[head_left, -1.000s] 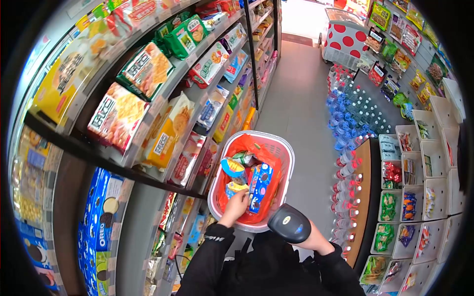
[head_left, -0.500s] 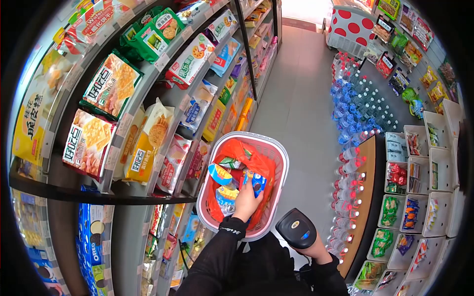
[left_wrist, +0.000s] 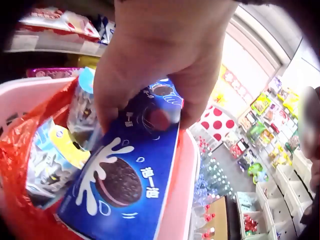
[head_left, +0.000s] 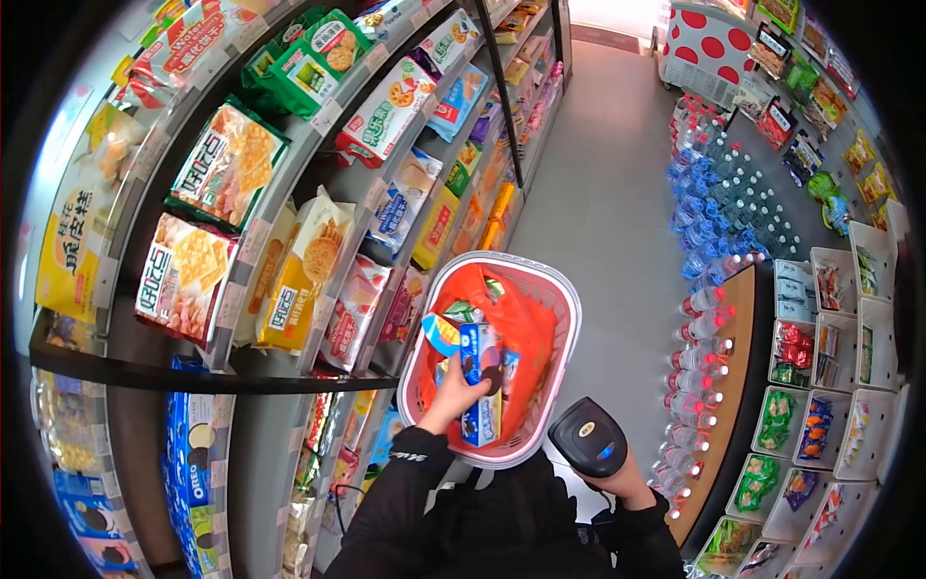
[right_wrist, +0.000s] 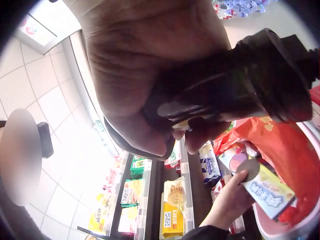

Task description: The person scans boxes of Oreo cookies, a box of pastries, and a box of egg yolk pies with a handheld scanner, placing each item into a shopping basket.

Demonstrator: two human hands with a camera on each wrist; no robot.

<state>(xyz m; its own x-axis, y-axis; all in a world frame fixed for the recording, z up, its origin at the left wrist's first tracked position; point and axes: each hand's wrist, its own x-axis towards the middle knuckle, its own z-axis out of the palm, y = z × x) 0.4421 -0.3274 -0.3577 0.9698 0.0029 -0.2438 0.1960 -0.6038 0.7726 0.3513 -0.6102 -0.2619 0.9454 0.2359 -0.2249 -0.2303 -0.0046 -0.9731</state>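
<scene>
My left hand (head_left: 451, 398) grips a blue cookie box (left_wrist: 125, 185) over the basket. The box has dark sandwich cookies and a milk splash printed on it, and in the right wrist view its pale side (right_wrist: 272, 192) shows. Under it is a pink-and-white shopping basket (head_left: 571, 323) with a red plastic bag (head_left: 526, 314) inside. Beside the box, a blue-and-yellow package (head_left: 441, 334) and a clear pack with a yellow label (left_wrist: 52, 155) lie in the bag. My right hand (head_left: 632, 481) holds a black barcode scanner (head_left: 586, 437) by its handle, just right of the basket.
Shelves of boxed biscuits (head_left: 183, 280) run along the left. On the right are rows of bottles (head_left: 694, 386) and a rack of small bins (head_left: 791, 425) with wrapped snacks. A red-dotted freezer (head_left: 709, 48) stands at the aisle's far end.
My left hand has gone from reaching among the basket's packages to gripping the blue cookie box, which is now turned and shifted left. The scanner stays in my right hand beside the basket.
</scene>
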